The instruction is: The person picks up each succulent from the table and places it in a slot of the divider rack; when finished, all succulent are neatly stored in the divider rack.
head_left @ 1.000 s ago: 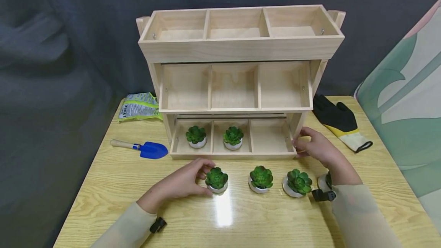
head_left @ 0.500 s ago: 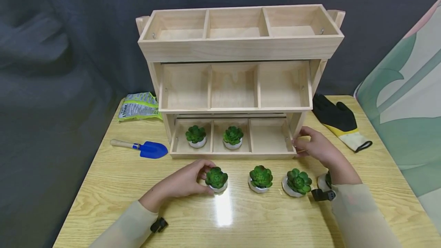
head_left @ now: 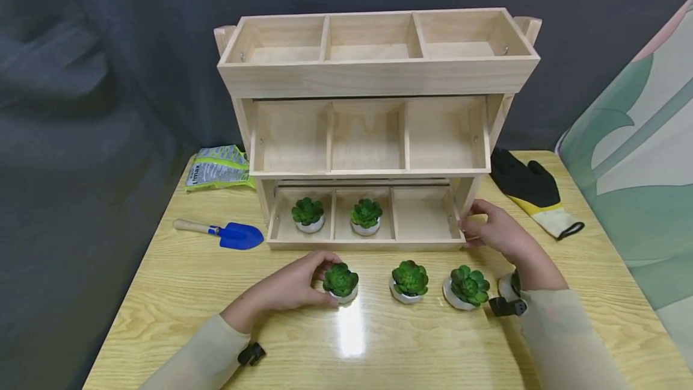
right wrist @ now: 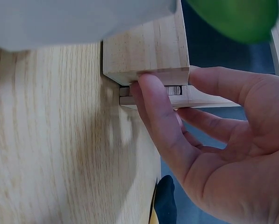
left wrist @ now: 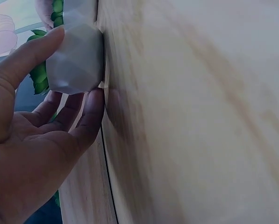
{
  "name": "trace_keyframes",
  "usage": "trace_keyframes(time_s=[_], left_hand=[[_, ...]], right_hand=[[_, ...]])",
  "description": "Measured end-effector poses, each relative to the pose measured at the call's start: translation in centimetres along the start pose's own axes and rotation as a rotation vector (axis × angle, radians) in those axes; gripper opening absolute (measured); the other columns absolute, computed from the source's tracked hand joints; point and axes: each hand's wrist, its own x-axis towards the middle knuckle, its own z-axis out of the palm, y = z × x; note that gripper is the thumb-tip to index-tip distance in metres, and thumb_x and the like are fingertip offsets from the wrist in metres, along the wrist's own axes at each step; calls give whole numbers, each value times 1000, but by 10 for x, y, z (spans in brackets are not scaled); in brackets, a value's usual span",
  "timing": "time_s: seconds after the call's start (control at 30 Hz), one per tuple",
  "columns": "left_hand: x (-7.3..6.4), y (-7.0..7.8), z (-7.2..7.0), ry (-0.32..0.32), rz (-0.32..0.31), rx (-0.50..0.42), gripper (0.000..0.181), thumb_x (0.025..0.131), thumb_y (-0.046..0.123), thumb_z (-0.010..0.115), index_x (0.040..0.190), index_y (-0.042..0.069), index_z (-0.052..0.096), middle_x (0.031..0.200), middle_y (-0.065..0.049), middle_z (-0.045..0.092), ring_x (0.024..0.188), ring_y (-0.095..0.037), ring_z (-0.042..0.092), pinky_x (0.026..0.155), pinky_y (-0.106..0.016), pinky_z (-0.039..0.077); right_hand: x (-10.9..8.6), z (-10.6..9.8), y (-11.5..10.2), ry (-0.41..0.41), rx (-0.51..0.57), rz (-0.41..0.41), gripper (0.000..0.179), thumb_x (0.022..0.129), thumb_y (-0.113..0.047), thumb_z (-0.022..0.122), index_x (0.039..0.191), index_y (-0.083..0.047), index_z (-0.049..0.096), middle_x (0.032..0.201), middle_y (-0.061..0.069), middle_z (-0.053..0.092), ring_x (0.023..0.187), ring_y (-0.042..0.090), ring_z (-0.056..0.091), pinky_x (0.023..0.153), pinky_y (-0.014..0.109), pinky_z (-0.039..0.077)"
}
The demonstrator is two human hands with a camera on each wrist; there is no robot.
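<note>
In the head view my left hand [head_left: 298, 281] holds a potted succulent [head_left: 340, 282] at the table's front middle. Its thumb and fingertips lie on opposite sides of the faceted white pot [left wrist: 76, 58] in the left wrist view. My right hand [head_left: 498, 233] grips the lower right end of the three-tier wooden planter shelf [head_left: 379, 80]; fingertips press its end piece [right wrist: 148, 51] in the right wrist view. Two potted succulents [head_left: 308, 214] sit in the bottom tier's left and middle compartments. The bottom right compartment [head_left: 425, 215] holds nothing.
Right of the held pot stand a succulent [head_left: 409, 281] and another succulent [head_left: 468, 287]; a further pot [head_left: 509, 286] is partly hidden by the right wrist. A blue trowel [head_left: 240, 236] and a bag [head_left: 219, 168] lie left, a glove [head_left: 533, 191] right.
My left hand has shifted very slightly right around the pot. The right hand, the shelf and the other succulents stay where they were.
</note>
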Motion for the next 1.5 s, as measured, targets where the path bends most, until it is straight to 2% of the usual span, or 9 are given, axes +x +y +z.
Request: trace_keyframes(time_s=[0.23, 0.57, 0.7, 0.9, 1.03, 1.17, 1.3, 1.5], left_hand=[[0, 0, 0, -1, 21, 20, 70, 86, 30, 91, 144, 13, 56, 135, -4, 63, 120, -15, 61, 107, -31, 52], [0, 5, 0, 16, 14, 37, 68, 86, 30, 90, 144, 16, 57, 138, 1, 62, 121, -14, 61, 110, -32, 53], [-1, 7, -1, 39, 4, 32, 69, 87, 34, 90, 145, 17, 56, 140, 0, 61, 122, -15, 61, 110, -36, 53], [1, 14, -6, 68, -36, -23, 73, 88, 36, 90, 149, 20, 53, 144, -2, 60, 128, -20, 60, 116, -47, 50], [5, 21, -10, 83, -43, -54, 74, 87, 33, 91, 149, 20, 53, 142, -1, 62, 130, -21, 60, 117, -49, 49], [12, 32, -13, 88, -19, -47, 72, 88, 31, 90, 148, 19, 53, 140, -1, 62, 129, -21, 61, 117, -48, 50], [23, 47, -17, 89, 7, -20, 73, 89, 30, 89, 151, 17, 52, 143, -4, 61, 130, -23, 60, 115, -47, 51], [42, 67, -18, 120, -8, -2, 76, 89, 28, 89, 153, 16, 50, 143, -4, 60, 132, -25, 60, 114, -49, 54]], right_hand=[[0, 1, 0, 0, -1, 2, 63, 110, -19, 58, 161, 7, 32, 154, 36, 43, 115, 36, 72, 87, 38, 68], [1, 2, -1, 6, 3, 13, 62, 110, -19, 58, 160, 6, 33, 153, 36, 43, 115, 36, 72, 86, 36, 68], [1, 3, -1, 2, 2, 11, 65, 110, -20, 58, 162, 6, 30, 155, 36, 42, 116, 37, 72, 88, 37, 68], [0, 2, -1, 5, -10, 0, 66, 110, -19, 58, 162, 8, 28, 155, 37, 42, 115, 36, 72, 87, 37, 68], [-1, 2, -1, 6, -9, 0, 65, 110, -19, 57, 162, 7, 29, 154, 37, 42, 115, 37, 72, 87, 38, 68], [-1, 1, 0, 5, -14, 7, 65, 110, -20, 58, 162, 7, 29, 155, 37, 42, 116, 37, 72, 87, 38, 68], [-1, 1, 1, 7, -15, 5, 65, 110, -21, 58, 162, 7, 29, 155, 37, 42, 116, 36, 72, 87, 38, 68], [0, 2, 1, 9, -7, -7, 62, 110, -19, 58, 160, 8, 32, 152, 37, 44, 113, 34, 72, 86, 37, 68]])
